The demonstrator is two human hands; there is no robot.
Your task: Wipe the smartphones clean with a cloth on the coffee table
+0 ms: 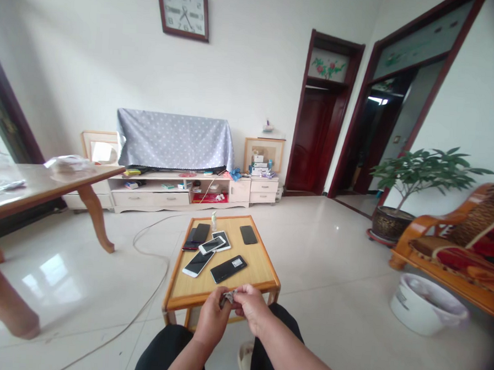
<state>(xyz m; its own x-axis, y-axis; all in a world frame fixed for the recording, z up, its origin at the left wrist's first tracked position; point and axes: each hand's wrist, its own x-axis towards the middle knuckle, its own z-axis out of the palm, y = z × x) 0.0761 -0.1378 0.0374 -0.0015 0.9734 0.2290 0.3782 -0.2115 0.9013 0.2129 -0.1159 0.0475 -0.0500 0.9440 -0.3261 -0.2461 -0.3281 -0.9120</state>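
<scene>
Two hands of mine meet at the near edge of the small wooden table (259,274), with my knees just below. My left hand (212,317) is curled, fingers pinching one side of a small grey cloth (227,298); my right hand (252,308) is closed on its other side, so the wad sits between them, just over the table's rim.

Farther left stands a big wooden table (43,188), and a cable (141,306) trails across the tiles.

On the small table lie several phones: a white phone (198,263), a black phone (228,268) bearing a white label too small to read, and a lone dark phone (249,235) farther back. A little bottle (214,221) stands at the far edge.

To the right sit a potted plant (416,183), a white bucket (425,305) and a wooden armchair (463,240).
</scene>
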